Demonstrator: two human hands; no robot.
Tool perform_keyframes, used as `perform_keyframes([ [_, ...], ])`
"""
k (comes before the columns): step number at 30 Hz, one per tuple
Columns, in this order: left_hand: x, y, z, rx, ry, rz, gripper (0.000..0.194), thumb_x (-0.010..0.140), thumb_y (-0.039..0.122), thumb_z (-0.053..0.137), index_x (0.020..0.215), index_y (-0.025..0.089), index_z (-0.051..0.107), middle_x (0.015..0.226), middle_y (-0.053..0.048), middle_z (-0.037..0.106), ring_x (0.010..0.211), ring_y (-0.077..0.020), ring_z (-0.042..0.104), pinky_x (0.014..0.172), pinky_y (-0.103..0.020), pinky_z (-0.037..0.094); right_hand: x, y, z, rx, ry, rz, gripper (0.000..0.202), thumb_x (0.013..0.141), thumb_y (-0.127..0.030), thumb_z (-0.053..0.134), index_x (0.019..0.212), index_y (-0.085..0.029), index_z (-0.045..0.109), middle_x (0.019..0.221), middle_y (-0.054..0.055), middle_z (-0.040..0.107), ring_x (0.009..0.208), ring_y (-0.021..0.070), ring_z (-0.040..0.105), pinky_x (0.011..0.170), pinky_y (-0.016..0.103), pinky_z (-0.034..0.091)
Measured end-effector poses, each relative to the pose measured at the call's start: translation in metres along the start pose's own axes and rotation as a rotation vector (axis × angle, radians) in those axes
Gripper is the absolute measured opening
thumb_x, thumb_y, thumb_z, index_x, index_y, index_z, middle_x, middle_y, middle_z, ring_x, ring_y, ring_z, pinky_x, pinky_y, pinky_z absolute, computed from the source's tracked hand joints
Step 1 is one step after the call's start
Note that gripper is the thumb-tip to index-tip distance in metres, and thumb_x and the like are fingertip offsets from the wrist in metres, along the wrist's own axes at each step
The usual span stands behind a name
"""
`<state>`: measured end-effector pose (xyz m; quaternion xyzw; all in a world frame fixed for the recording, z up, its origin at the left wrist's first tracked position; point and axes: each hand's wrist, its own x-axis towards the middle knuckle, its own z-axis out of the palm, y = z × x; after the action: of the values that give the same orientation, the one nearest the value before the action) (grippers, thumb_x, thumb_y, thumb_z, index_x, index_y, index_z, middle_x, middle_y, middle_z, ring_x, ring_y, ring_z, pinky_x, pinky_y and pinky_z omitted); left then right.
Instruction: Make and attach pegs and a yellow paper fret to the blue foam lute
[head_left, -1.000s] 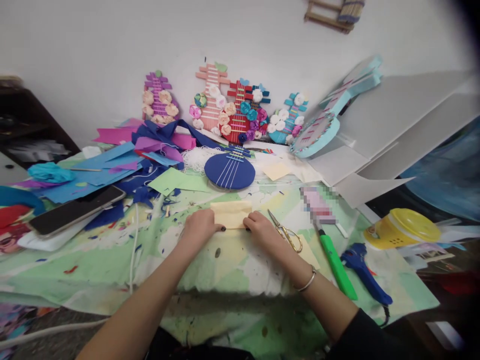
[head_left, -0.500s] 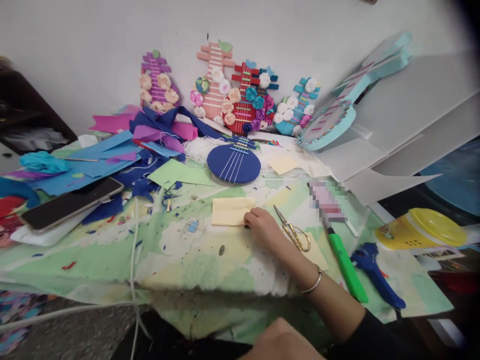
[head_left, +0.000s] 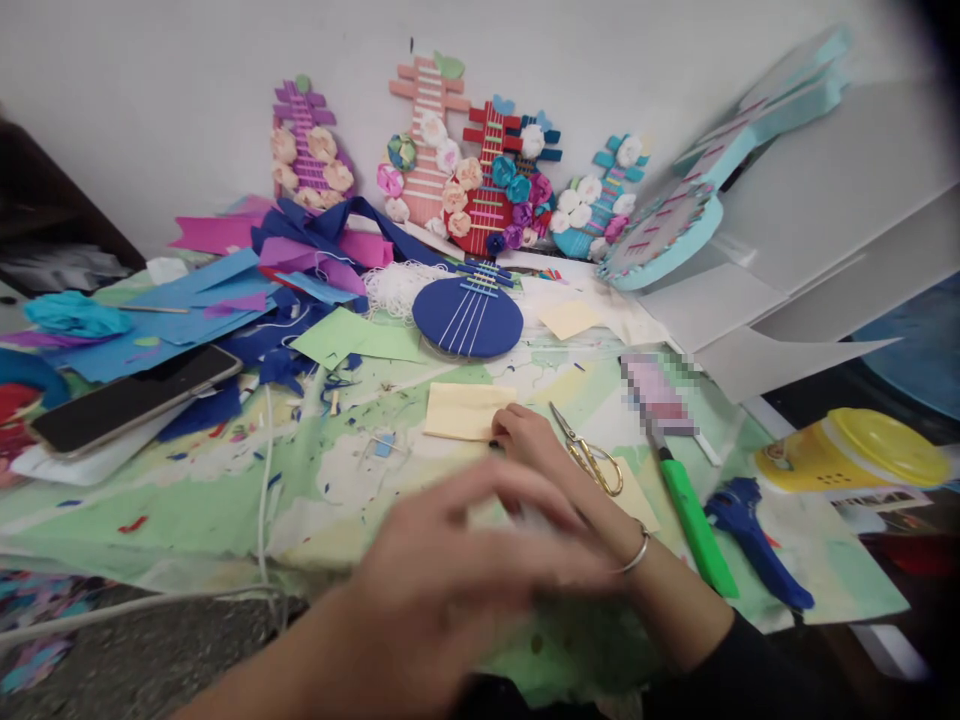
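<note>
On the table, a folded piece of pale yellow paper (head_left: 461, 411) lies flat in front of me. My right hand (head_left: 529, 437) rests at its lower right corner, fingers curled in and gripping that edge. In the foreground my left hand (head_left: 465, 570) is raised across my right forearm, blurred by motion. Its fingers stretch to the right with a gap between them, and I see nothing held. Just right of my right hand lie gold-handled scissors (head_left: 589, 452). Under the forearm shows another yellow paper piece (head_left: 637, 495). Behind the folded paper sits a dark blue round instrument model (head_left: 469, 318) with white strings.
A green-handled cutter (head_left: 697, 530), a blue glue gun (head_left: 761, 545) and a yellow-lidded cup (head_left: 847, 455) stand or lie at right. At left are a phone (head_left: 135, 400) and blue paper sheets (head_left: 187, 315). Flower-decorated instrument models (head_left: 487, 180) lean on the wall. A white cable (head_left: 266, 490) crosses the table edge.
My left hand has risen from the bottom edge to over my right forearm. My right hand stays at the yellow paper's corner. The view has shifted slightly.
</note>
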<state>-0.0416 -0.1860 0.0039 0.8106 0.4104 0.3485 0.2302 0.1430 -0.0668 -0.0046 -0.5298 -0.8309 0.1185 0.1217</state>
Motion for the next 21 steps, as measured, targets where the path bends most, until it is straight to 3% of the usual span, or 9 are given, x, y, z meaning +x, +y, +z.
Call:
perform_keyframes([
  [3,0.07,-0.022,-0.021,0.103,0.05,-0.048,0.018,0.082,0.022,0.046,0.088,0.024,0.063,0.089,-0.004,0.062,0.088,-0.0187,0.055,0.08,-0.035,0.045,-0.001,-0.001,0.001,-0.068,0.02,-0.039,0.014,0.08,-0.008,0.048,0.071,-0.014,0.057,0.076,0.005,0.055,0.074,0.0151,0.047,0.066,0.024,0.032],
  [6,0.099,-0.049,-0.018,0.221,-0.019,-0.029,0.009,0.079,0.018,0.05,0.077,0.018,0.059,0.081,-0.004,0.06,0.083,-0.018,0.052,0.078,-0.033,0.042,0.0,-0.003,0.001,-0.171,0.011,-0.048,0.015,0.079,-0.007,0.047,0.073,-0.013,0.058,0.079,0.009,0.057,0.08,0.0181,0.048,0.071,0.027,0.033],
  [10,0.096,-0.069,0.001,0.3,-0.134,-0.021,0.009,0.08,0.017,0.049,0.072,0.017,0.054,0.077,-0.004,0.055,0.08,-0.0184,0.047,0.075,-0.032,0.039,0.009,-0.007,-0.003,-0.238,-0.085,-0.026,0.015,0.076,-0.007,0.048,0.072,-0.012,0.062,0.077,0.011,0.061,0.077,0.0191,0.051,0.069,0.028,0.034],
  [16,0.095,-0.067,0.014,0.303,-0.127,-0.152,0.015,0.08,0.012,0.042,0.069,0.016,0.052,0.078,-0.007,0.052,0.079,-0.0191,0.046,0.073,-0.032,0.039,0.026,-0.011,-0.013,-0.208,-0.214,0.147,0.015,0.07,-0.018,0.052,0.073,-0.012,0.065,0.076,0.013,0.066,0.072,0.0203,0.058,0.061,0.026,0.037],
  [21,0.096,-0.072,0.021,0.395,-0.096,-0.184,0.014,0.076,0.01,0.041,0.068,0.015,0.052,0.08,-0.009,0.052,0.081,-0.0213,0.045,0.073,-0.034,0.038,0.027,-0.009,-0.013,-0.157,-0.212,0.315,0.023,0.066,-0.022,0.053,0.081,-0.012,0.066,0.079,0.014,0.068,0.068,0.0206,0.061,0.055,0.025,0.038],
])
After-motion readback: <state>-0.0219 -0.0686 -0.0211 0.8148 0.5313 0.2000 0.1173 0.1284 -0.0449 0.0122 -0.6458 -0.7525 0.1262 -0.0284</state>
